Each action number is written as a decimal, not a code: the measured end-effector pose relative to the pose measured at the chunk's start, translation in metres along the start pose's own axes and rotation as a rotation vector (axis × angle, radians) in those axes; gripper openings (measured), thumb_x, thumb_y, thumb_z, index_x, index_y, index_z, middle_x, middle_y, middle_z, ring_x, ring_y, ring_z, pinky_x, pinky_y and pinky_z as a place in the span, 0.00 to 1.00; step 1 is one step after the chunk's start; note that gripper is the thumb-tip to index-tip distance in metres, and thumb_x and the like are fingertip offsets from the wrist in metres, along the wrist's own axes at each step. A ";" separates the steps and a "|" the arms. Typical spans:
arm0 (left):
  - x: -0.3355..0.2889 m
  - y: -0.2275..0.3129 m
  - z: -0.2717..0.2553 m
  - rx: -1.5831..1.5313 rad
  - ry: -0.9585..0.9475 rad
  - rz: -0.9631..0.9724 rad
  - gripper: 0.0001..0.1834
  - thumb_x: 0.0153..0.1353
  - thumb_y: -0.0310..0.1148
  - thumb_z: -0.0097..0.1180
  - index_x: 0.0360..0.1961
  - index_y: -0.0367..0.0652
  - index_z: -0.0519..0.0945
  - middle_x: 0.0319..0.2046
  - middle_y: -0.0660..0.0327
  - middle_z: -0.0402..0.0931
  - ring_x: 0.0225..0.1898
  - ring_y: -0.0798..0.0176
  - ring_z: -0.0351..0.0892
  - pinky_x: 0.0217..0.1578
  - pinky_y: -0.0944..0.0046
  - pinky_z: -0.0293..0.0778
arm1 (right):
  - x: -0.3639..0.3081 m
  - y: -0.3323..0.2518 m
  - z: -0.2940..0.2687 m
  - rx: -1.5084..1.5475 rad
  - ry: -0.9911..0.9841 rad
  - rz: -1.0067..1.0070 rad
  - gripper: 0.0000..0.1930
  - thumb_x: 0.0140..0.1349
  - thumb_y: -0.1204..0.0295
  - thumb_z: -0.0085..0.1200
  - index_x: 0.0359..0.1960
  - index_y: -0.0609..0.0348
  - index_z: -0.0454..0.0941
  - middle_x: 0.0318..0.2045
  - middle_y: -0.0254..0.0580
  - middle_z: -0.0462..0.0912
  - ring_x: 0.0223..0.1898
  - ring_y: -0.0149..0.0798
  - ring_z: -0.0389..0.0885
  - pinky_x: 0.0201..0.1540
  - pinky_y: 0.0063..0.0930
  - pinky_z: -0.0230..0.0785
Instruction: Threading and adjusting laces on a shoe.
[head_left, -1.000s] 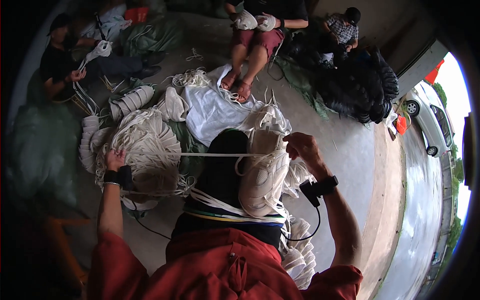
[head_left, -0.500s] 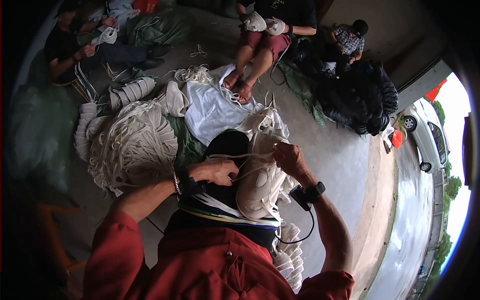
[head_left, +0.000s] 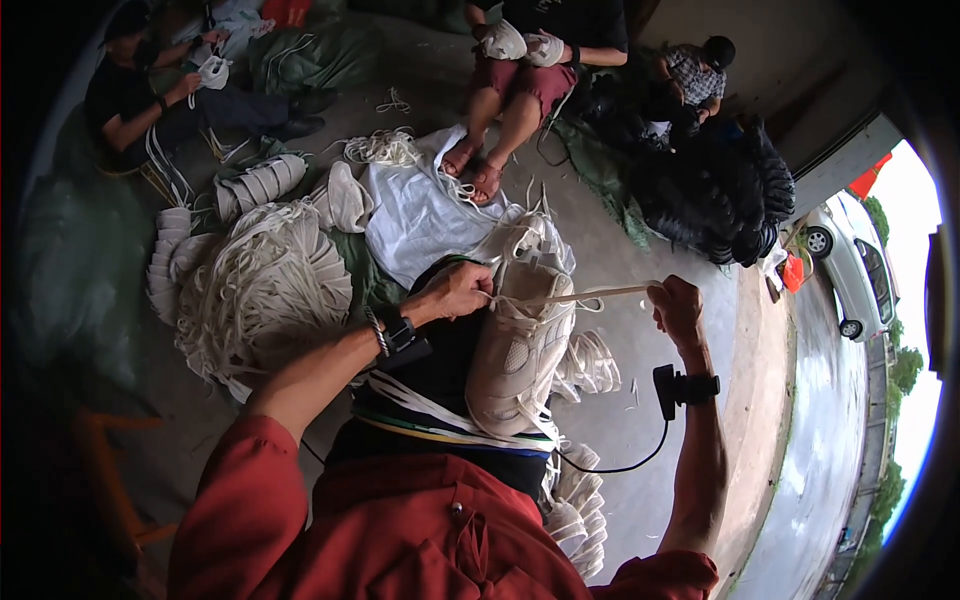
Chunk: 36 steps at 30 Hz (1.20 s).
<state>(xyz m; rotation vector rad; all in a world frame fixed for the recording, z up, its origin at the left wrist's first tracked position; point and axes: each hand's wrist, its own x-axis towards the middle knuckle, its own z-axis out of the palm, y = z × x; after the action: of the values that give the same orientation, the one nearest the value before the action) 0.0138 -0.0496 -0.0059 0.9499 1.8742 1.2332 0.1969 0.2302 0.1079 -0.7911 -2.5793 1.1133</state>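
Note:
A cream-white shoe upper (head_left: 515, 370) with mesh panels lies across my lap, its laced opening pointing away from me. Beside that opening, my left hand (head_left: 458, 291) is closed in a pinch on the lace. Out to the right, my right hand (head_left: 679, 308) is closed on the far stretch of the same shoelace (head_left: 605, 293), which runs taut from the upper to my fist. Small loops of lace stand at the eyelets. More loose laces (head_left: 425, 405), white with some coloured ones, are draped over my lap to the left of the upper.
Left of my legs sits a large heap of laced white uppers (head_left: 265, 290). A white sack (head_left: 410, 220) lies ahead. Stacked uppers (head_left: 580, 510) are by my right hip. Co-workers sit around with uppers, near a black pile (head_left: 720, 200). A white car (head_left: 850, 265) stands outside.
My right hand has swung outward to the right, drawing the lace out straight. My left hand has moved up and to the right, to the eyelets of the upper.

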 end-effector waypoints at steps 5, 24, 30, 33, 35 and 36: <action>0.009 -0.007 0.011 -0.004 0.139 0.152 0.04 0.48 0.25 0.53 0.25 0.38 0.72 0.13 0.67 0.66 0.14 0.75 0.64 0.14 0.74 0.61 | -0.009 0.037 -0.020 0.021 0.107 0.139 0.11 0.53 0.69 0.51 0.17 0.60 0.69 0.09 0.34 0.68 0.08 0.25 0.64 0.10 0.21 0.57; -0.004 0.001 0.012 -0.055 -0.130 -0.032 0.06 0.54 0.29 0.51 0.25 0.36 0.71 0.13 0.64 0.67 0.11 0.74 0.65 0.13 0.70 0.60 | -0.043 -0.032 0.127 -0.203 -0.185 -0.569 0.06 0.51 0.74 0.50 0.32 0.57 0.75 0.23 0.49 0.77 0.26 0.51 0.77 0.28 0.38 0.69; -0.001 -0.010 0.021 0.067 0.334 0.197 0.08 0.52 0.29 0.51 0.31 0.36 0.70 0.15 0.62 0.68 0.10 0.70 0.67 0.09 0.70 0.62 | -0.045 -0.013 0.138 -0.053 -0.018 -0.510 0.06 0.53 0.74 0.52 0.32 0.57 0.69 0.21 0.49 0.77 0.24 0.52 0.77 0.24 0.37 0.69; -0.006 -0.007 0.015 -0.065 0.206 -0.014 0.12 0.52 0.28 0.51 0.37 0.35 0.68 0.14 0.62 0.68 0.08 0.70 0.65 0.06 0.70 0.60 | -0.049 -0.005 0.144 0.049 0.029 -0.432 0.06 0.53 0.75 0.52 0.32 0.57 0.69 0.21 0.49 0.77 0.25 0.50 0.79 0.24 0.35 0.69; -0.010 -0.002 0.008 -0.071 0.041 -0.154 0.11 0.54 0.31 0.50 0.35 0.35 0.70 0.12 0.63 0.68 0.07 0.70 0.66 0.05 0.71 0.59 | -0.050 -0.003 0.146 0.099 0.044 -0.380 0.06 0.53 0.75 0.52 0.32 0.58 0.69 0.21 0.49 0.78 0.25 0.49 0.79 0.25 0.34 0.70; -0.011 0.001 0.005 -0.070 0.039 -0.153 0.11 0.54 0.31 0.50 0.35 0.35 0.70 0.12 0.63 0.68 0.07 0.70 0.66 0.05 0.71 0.59 | -0.050 -0.003 0.146 0.105 0.038 -0.375 0.06 0.53 0.76 0.52 0.32 0.58 0.69 0.21 0.49 0.78 0.25 0.49 0.79 0.25 0.33 0.69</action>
<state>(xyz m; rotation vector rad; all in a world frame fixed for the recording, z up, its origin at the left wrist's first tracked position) 0.0236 -0.0560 -0.0046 0.7363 1.8837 1.2243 0.1792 0.1124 0.0101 -0.2831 -2.4732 1.0896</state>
